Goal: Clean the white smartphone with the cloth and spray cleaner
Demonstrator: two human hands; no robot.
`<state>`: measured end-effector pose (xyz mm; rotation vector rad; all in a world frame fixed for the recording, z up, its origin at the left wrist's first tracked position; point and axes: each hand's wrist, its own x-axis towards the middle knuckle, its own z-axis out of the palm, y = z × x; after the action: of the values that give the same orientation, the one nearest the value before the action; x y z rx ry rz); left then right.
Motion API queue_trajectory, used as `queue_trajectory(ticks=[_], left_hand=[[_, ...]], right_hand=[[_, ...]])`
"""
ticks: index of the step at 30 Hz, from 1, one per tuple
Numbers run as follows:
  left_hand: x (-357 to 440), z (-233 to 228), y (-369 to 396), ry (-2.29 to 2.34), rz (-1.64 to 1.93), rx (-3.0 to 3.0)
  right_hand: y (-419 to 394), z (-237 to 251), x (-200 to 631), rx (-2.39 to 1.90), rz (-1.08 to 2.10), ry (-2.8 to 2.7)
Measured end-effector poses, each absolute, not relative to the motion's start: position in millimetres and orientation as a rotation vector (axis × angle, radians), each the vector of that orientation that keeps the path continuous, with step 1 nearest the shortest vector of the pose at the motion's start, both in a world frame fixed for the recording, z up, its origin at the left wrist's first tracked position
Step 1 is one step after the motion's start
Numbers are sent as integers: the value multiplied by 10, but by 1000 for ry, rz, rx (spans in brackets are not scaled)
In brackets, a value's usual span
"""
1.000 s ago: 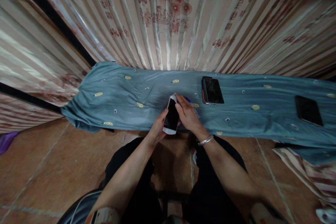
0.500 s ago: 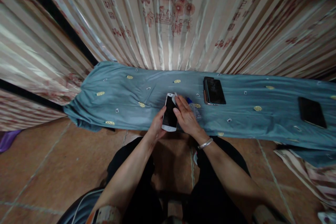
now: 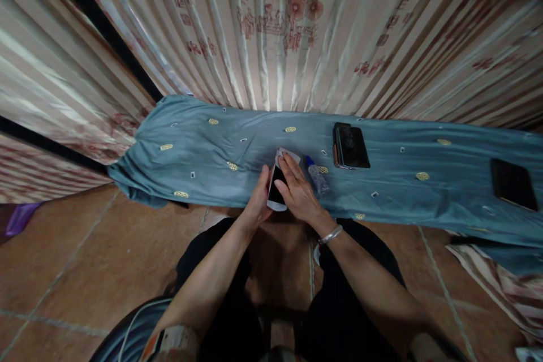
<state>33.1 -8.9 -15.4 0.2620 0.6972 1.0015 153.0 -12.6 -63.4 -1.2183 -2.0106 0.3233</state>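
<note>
The white phone (image 3: 276, 191) sits in both hands, just over the near edge of the blue cloth (image 3: 203, 169). The left hand (image 3: 258, 203) wraps around its side. The right hand (image 3: 297, 192) lies flat on the dark screen, fingers pressing a small white cloth (image 3: 288, 155). It looks like wiping. A little bottle (image 3: 316, 174) lies just beside. Two dark phones (image 3: 351, 146) (image 3: 513, 184) rest farther right, leaving open room left.

**Dim room, bowed edges**

We see a dim, warm-toned view. The satin curtain (image 3: 280, 28) catches soft sheen along its folds, brightest at top centre. The blue cloth (image 3: 212, 169) is evenly lit, with a shadow under its near edge. Wide-angle distortion bends lines at the corners, where detail softens; the floor (image 3: 85, 271) falls darker.
</note>
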Motion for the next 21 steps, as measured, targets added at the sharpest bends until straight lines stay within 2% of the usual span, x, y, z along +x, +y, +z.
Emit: queue_trajectory(ticks=[21], left_hand=[[320,-273,-67,830,1099,415]], right_hand=[[-181,-559,1536,-1286,392,-2032]])
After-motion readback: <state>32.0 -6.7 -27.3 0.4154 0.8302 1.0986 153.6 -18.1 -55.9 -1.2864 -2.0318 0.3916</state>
